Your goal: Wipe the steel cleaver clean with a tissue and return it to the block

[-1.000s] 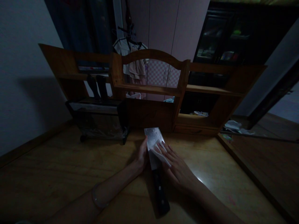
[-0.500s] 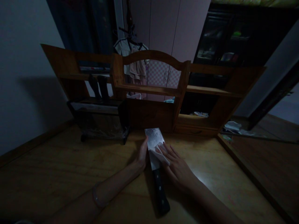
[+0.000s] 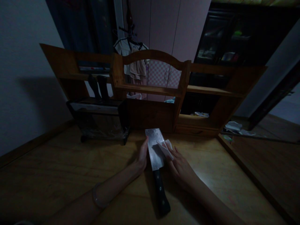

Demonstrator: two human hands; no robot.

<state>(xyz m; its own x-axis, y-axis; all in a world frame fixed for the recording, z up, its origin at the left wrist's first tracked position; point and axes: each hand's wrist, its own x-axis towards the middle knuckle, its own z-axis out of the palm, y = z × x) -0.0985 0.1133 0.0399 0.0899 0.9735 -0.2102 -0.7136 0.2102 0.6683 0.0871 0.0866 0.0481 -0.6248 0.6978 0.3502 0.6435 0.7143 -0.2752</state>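
Note:
A broad steel cleaver (image 3: 154, 147) with a black riveted handle lies flat on the wooden desk (image 3: 70, 165), blade pointing away from me. My left hand (image 3: 142, 154) rests against the blade's left edge, fingers stretched along it. My right hand (image 3: 179, 165) presses a folded white tissue (image 3: 165, 147) onto the right side of the blade with its fingertips. A bracelet sits on my left wrist.
A wooden shelf unit (image 3: 152, 90) stands along the desk's back edge. A black knife rack (image 3: 98, 118) with dark handles sits at its left. The white wall (image 3: 21, 78) borders the left side. Papers (image 3: 234, 126) lie at the right. The room is dim.
My right hand has slid the tissue toward the right edge of the blade and bunched it under the fingertips. The left hand and cleaver have stayed in place.

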